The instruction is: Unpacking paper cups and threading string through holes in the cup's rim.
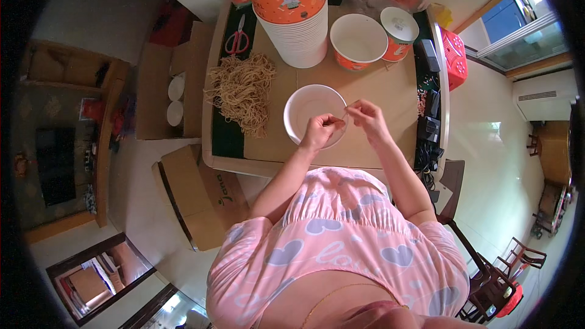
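My left hand is closed in a pinch over the near rim of a white paper bucket. My right hand pinches just beside the bucket's right rim. A thin pale strand runs between the fingertips of both hands; its exact kind is too fine to tell. To the left of the bucket lies a tangled heap of beige string. Scissors with red handles lie behind the heap, blades pointing away.
A tall stack of orange-and-white paper buckets stands behind the work. Another bucket and a smaller lidded tub are at the back right. Black adapters line the table's right edge. Cardboard boxes sit on the floor at left.
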### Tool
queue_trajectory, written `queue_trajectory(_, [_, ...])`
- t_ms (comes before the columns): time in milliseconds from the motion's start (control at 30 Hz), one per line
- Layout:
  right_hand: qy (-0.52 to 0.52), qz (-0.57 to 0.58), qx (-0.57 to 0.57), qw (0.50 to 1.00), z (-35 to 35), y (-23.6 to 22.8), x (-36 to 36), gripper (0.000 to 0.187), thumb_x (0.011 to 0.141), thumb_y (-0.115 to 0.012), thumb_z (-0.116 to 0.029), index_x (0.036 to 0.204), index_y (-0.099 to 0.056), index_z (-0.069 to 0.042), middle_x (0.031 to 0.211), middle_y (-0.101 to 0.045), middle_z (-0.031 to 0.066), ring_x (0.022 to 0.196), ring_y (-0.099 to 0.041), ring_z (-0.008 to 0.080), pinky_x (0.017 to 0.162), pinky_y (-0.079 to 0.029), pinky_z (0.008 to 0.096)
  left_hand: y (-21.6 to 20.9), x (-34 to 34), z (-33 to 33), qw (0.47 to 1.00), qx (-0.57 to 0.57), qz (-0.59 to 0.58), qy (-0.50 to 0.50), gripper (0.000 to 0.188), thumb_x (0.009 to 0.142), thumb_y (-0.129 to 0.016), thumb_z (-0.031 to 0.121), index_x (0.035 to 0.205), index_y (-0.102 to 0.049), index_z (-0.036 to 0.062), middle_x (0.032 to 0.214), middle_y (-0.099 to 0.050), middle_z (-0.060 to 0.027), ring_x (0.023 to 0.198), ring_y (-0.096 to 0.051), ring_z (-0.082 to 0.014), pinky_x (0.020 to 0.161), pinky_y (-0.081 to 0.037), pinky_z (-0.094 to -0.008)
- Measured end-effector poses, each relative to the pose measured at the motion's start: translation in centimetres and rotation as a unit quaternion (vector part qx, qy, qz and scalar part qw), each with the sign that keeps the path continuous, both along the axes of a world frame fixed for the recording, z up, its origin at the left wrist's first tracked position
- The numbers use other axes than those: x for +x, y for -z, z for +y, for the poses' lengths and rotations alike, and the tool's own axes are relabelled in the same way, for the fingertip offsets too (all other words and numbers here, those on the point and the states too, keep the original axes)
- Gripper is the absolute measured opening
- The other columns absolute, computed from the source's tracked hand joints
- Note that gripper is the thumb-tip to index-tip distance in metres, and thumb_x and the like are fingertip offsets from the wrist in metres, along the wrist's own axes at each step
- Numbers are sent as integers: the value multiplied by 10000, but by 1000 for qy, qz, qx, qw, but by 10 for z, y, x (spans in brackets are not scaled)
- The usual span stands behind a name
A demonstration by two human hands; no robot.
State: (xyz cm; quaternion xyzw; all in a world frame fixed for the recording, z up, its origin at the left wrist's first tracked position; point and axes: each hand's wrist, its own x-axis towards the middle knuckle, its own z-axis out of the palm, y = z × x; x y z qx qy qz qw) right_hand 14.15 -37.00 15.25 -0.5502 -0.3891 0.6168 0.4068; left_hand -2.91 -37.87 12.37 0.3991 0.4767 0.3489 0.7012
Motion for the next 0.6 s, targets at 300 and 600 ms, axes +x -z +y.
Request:
queue_trajectory(300, [-206,-139,188,950,7,-43,13,353,782,-652,-3,1116,-565,-74,906,-596,-12,812,-545,90,744,-448,237,-19,-3,-3,998,-48,27,-2,126,809,-696,149,823,-664,28,658,-567,48,527,-403,-13,460,-299,-185])
queue_trajectory(600, [-198,-213,246,925,6,-42,12,305,772,-621,32,1066,-597,-45,840,-598,50,779,-586,154,706,-482,281,-18,-5,-2,999,-41,22,6,132,804,-702,163,809,-659,38,647,-545,56,524,-389,-15,459,-288,-187])
